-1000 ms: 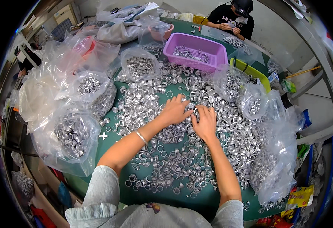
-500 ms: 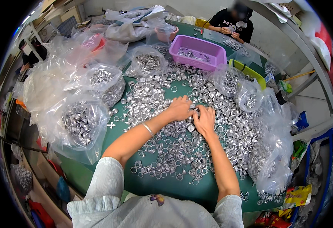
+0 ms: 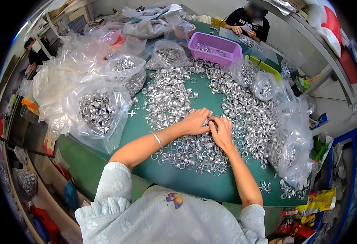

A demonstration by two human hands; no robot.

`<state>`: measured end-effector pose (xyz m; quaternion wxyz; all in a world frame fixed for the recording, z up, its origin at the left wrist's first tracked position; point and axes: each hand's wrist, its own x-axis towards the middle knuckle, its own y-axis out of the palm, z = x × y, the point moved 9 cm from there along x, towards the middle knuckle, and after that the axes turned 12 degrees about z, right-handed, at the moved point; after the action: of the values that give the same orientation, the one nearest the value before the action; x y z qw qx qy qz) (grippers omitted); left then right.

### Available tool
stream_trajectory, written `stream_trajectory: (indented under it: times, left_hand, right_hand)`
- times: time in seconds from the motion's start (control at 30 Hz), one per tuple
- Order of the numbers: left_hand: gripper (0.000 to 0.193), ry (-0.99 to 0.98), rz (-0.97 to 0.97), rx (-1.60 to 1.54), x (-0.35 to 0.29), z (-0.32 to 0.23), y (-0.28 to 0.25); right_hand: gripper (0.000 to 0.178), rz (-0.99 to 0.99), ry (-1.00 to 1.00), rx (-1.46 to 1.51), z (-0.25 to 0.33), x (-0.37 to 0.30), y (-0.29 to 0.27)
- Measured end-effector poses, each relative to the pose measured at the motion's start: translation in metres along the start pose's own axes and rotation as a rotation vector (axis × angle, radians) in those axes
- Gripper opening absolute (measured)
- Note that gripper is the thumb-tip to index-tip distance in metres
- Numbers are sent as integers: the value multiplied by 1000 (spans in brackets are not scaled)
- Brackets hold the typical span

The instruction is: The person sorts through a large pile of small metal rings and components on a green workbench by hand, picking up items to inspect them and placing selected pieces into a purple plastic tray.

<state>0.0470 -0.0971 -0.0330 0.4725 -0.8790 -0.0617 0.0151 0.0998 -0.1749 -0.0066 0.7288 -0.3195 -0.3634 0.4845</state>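
Observation:
My left hand [image 3: 197,122] and my right hand [image 3: 222,131] meet over the middle of a green table [image 3: 178,179]. Their fingers are curled inward, thumbs and fingertips nearly touching, around a few silver-coloured metal rings [image 3: 206,122]; the palms hide the rest of what they hold. Under and in front of my wrists lies a loose spread of rings [image 3: 186,156]. A heap of rings [image 3: 168,95] stands to the left of my hands, and another heap [image 3: 256,118] reaches along the right. A bracelet circles my left wrist.
Clear plastic bags of rings [image 3: 97,110] stand at the left; other plastic bags [image 3: 296,134] line the right. A purple basket [image 3: 215,56] and a green tray [image 3: 264,67] sit at the back. A person [image 3: 249,24] works across the table. A cross-shaped metal piece [image 3: 131,113] lies at left.
My hands have drawn toward me, dragging rings along. More bare green tabletop shows beyond them, between the two heaps. The whole view has also shifted slightly.

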Motion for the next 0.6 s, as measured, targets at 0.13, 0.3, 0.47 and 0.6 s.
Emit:
stream_trajectory:
  times: [0.13, 0.3, 0.47, 0.6]
  left_hand:
    - [53, 193, -60, 8, -22, -34, 2]
    - [55, 177, 1, 160, -36, -51, 2]
    - [54, 135, 16, 201, -55, -59, 6]
    - [48, 125, 17, 153, -78, -68, 11]
  right_hand:
    - [23, 50, -65, -80, 21, -23, -1]
    - [30, 105, -107, -214, 40, -44, -9]
    - [40, 81, -67, -311, 40, -69, -13]
    - [44, 50, -9, -286, 43, -90, -26]
